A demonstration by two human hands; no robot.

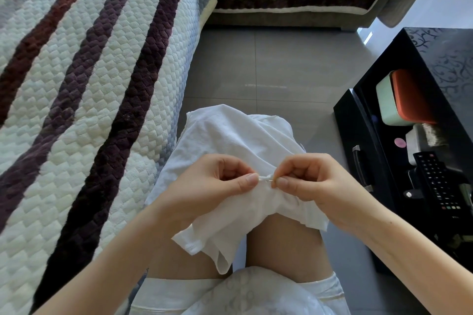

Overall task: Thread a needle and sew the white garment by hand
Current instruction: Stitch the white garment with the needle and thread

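The white garment [230,135] lies draped over my knees, with a loose flap hanging down between my legs. My left hand [217,184] pinches a small bunched fold of the cloth between thumb and forefinger. My right hand [307,181] sits just to the right of that fold and pinches the needle [271,180], of which only a short thin sliver shows at the fingertips beside the fold. The thread is too fine to make out.
A quilted sofa cover [89,110] with dark stripes fills the left side. A black side table [422,123] stands at the right, its open drawer holding a green-and-orange box [399,100] and a remote control [437,181]. Grey tiled floor [268,66] lies ahead.
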